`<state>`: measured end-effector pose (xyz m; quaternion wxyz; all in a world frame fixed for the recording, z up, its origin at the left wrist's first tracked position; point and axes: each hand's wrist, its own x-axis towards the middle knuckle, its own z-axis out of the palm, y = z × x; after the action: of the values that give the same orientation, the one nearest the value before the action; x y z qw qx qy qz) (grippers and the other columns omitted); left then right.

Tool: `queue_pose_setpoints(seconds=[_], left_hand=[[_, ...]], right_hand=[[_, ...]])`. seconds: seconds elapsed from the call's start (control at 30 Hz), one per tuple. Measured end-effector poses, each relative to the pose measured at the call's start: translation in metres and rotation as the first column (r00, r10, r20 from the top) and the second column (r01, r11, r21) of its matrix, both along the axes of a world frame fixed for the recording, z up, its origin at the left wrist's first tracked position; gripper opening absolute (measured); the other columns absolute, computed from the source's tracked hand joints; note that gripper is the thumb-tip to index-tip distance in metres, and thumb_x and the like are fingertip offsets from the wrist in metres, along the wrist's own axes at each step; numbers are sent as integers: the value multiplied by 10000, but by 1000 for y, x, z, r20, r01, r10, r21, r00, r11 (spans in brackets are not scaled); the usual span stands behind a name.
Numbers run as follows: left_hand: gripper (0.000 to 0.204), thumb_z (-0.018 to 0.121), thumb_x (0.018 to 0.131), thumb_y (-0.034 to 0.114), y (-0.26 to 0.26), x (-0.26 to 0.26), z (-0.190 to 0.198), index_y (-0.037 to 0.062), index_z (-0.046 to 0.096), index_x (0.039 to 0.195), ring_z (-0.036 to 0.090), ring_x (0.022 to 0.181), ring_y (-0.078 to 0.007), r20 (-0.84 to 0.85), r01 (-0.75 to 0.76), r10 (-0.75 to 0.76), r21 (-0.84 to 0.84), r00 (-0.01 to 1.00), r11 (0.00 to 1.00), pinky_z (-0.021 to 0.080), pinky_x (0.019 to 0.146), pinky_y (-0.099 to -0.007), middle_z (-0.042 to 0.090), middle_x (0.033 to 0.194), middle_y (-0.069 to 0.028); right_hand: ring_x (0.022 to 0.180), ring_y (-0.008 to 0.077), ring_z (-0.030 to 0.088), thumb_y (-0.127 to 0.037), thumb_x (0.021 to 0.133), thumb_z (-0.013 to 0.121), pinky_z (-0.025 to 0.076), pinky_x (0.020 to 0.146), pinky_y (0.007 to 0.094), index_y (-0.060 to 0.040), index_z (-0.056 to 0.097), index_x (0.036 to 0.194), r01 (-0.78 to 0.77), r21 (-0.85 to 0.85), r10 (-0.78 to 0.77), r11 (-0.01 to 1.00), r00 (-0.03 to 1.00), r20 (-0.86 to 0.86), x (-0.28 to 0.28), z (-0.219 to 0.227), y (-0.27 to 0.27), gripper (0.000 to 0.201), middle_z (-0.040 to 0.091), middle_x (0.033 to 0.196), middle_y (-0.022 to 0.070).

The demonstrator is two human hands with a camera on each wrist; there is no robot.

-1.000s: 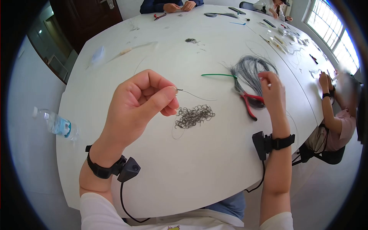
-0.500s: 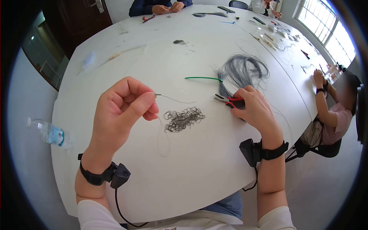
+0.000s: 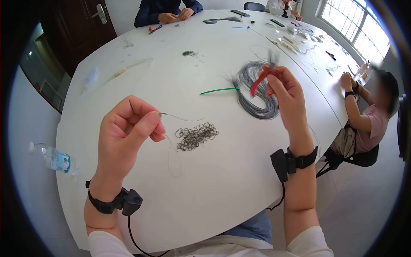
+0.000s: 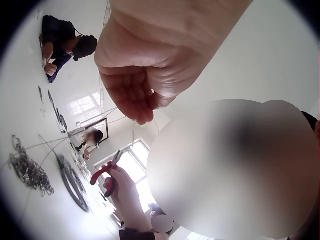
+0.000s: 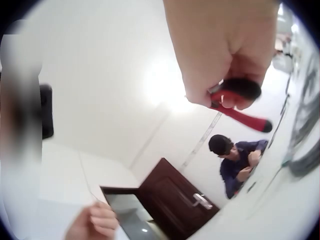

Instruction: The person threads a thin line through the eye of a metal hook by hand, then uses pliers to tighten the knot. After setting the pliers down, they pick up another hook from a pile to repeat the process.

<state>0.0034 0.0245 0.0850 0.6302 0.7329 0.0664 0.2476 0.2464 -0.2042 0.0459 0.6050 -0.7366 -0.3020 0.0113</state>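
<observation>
In the head view my left hand [image 3: 128,135] pinches a small dark hook [image 3: 162,113] between thumb and forefinger, with a thin line [image 3: 184,119] trailing from it and a loop hanging below. My right hand [image 3: 291,100] grips red-handled pliers [image 3: 262,80], raised over the grey strand bundle [image 3: 259,112]; their metal tips point up and away. A pile of dark hooks [image 3: 198,136] lies on the table between the hands. The right wrist view shows the pliers' handles [image 5: 245,119] in the curled fingers.
A green tie [image 3: 218,91] is fastened at the bundle. A plastic bottle [image 3: 51,158] lies at the left table edge [image 3: 64,192]. Farther off are a small dark pile [image 3: 189,53], another pair of pliers [image 3: 156,28] and phones. People sit across the table and at the right.
My right hand has reached to the pliers, taken hold of them and lifted them off the table, turning the tips upward. My left hand keeps its pinch, appearing farther left and lower.
</observation>
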Motion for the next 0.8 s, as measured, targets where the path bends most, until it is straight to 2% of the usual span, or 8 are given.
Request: queue_pose_setpoints(seconds=[0.1, 0.2, 0.23, 0.33, 0.43, 0.47, 0.63, 0.8], left_hand=[[80, 632, 957, 92, -1, 4, -6, 15, 619, 941, 650, 695, -104, -28, 24, -25, -23, 999, 999, 552, 678, -247, 674, 779, -50], [75, 609, 961, 94, -9, 8, -8, 28, 598, 925, 624, 681, -104, -74, 27, -30, -42, 997, 999, 531, 669, -254, 651, 759, -44], [82, 588, 963, 99, -12, 9, -8, 40, 580, 907, 593, 663, -102, -101, 16, -20, -42, 995, 999, 506, 658, -259, 625, 732, -36], [84, 591, 960, 100, -13, 10, -10, 37, 578, 906, 593, 665, -104, -132, 15, -20, -39, 991, 999, 504, 661, -258, 627, 737, -38], [70, 624, 959, 81, -5, 11, -17, 18, 606, 935, 650, 702, -108, -138, 43, -50, -57, 989, 997, 553, 692, -254, 675, 795, -52], [70, 624, 959, 81, -4, 11, -19, 18, 606, 935, 650, 702, -108, -137, 62, -69, -60, 988, 996, 553, 692, -254, 675, 795, -52], [90, 611, 957, 90, -10, 12, -23, 11, 595, 918, 635, 692, -102, -173, 33, -42, -56, 984, 998, 548, 682, -259, 652, 762, -45], [106, 599, 963, 103, -7, 11, -21, 15, 583, 906, 622, 686, -102, -151, 6, -10, -25, 989, 1000, 539, 672, -263, 639, 755, -42]], right_hand=[[915, 89, 608, -141, 1013, 547, 482, 704, 235, -32, 575, 1197, -231, 699, 606, 676, 714, -351, -14, -2, 11, 216, 665, 1154, 100], [1137, 189, 596, -172, 1035, 495, 532, 854, 321, -50, 547, 1197, -232, 805, 789, 546, 465, -401, -18, -16, 22, 210, 642, 1226, 155], [1137, 189, 596, -172, 1035, 495, 532, 854, 321, -50, 547, 1197, -229, 808, 792, 542, 460, -401, -26, -13, 26, 210, 642, 1226, 155], [1343, 383, 467, -233, 1063, 384, 373, 1115, 635, -64, 517, 1165, -104, 801, 766, 589, 387, -513, -40, -6, 33, 238, 584, 1303, 230], [1311, 380, 498, -256, 1059, 411, 402, 1058, 682, -87, 483, 1224, -32, 840, 823, 541, 226, -521, -46, -13, 38, 247, 578, 1298, 227], [1271, 381, 531, -293, 1055, 434, 418, 1021, 709, -98, 439, 1285, -13, 769, 748, 639, 245, -617, -56, -9, 40, 301, 590, 1245, 213], [1040, 306, 619, -284, 1027, 462, 506, 930, 630, -81, 347, 1396, -282, 693, 707, 664, -65, -704, -86, -23, 51, 437, 611, 1023, 154], [939, 221, 603, -207, 988, 422, 538, 831, 470, -4, 339, 1422, -338, 583, 624, 739, 19, -781, -96, -15, 48, 487, 611, 1005, 132]])
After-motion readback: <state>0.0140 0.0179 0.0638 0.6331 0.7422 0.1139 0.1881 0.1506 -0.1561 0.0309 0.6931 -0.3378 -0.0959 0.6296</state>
